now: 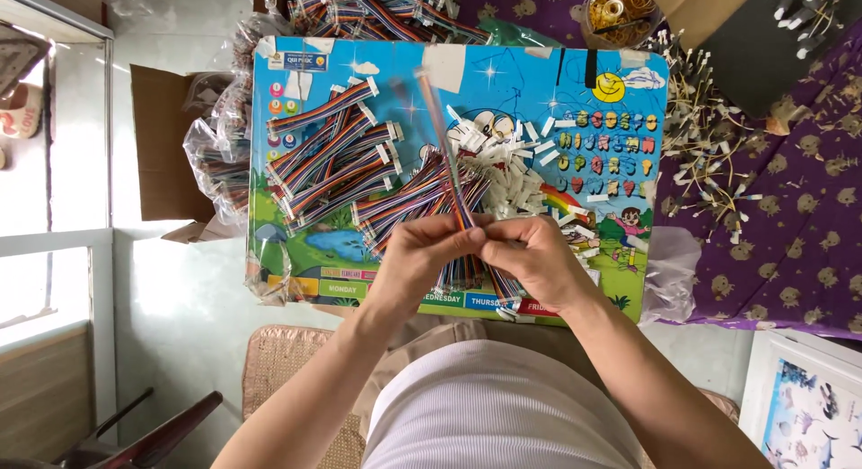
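Observation:
My left hand (422, 254) and my right hand (539, 258) meet over a colourful children's board (278, 254) on my lap. Both pinch one rainbow ribbon cable (444, 146) that stands up from my fingers toward the board's far edge, its white connector end blurred. Under my hands lie bundles of rainbow ribbon cables (328, 155) with white plugs on the board's left and middle. A heap of loose white connectors (503, 159) lies just beyond my right hand.
Clear bags of more cables (215, 155) sit left of the board. A purple patterned cloth (790, 227) at right carries scattered white-tipped wires (709, 155). A tub of yellow rubber bands (620, 7) stands at the back. A cardboard box (166, 146) lies left.

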